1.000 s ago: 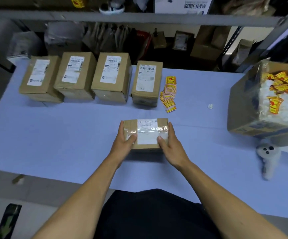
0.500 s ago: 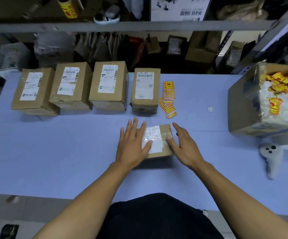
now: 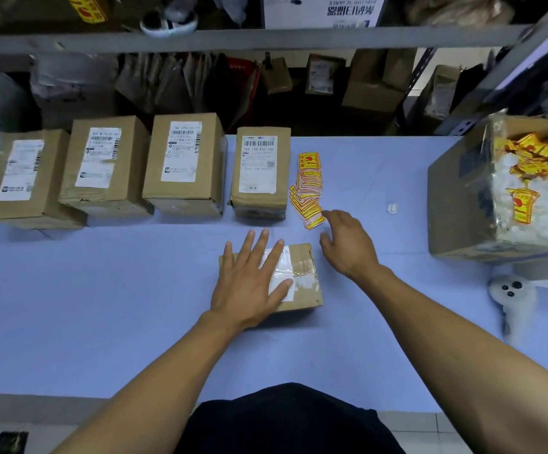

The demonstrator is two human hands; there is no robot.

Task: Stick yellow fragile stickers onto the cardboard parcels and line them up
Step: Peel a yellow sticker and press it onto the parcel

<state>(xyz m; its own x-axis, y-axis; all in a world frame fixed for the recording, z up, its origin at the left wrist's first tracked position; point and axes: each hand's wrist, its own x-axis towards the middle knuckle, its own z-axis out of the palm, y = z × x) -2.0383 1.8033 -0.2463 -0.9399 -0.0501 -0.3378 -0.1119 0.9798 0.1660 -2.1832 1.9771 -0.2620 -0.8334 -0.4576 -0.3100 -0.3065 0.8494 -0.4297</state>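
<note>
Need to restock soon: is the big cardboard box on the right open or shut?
Open. The big cardboard box lies tipped toward the camera, its mouth showing white filling and yellow stickers inside.

Blue table point(image 3: 102, 306) carries five parcels point(image 3: 302, 283), fanned stickers point(image 3: 308, 191), open carton point(image 3: 456, 208).

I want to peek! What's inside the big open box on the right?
The open box shows white backing papers and crumpled yellow stickers. Anything beneath them is hidden.

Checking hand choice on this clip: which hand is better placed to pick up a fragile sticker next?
Right. The right hand hovers open beside the yellow stickers, while the left hand lies flat on the small parcel.
</note>
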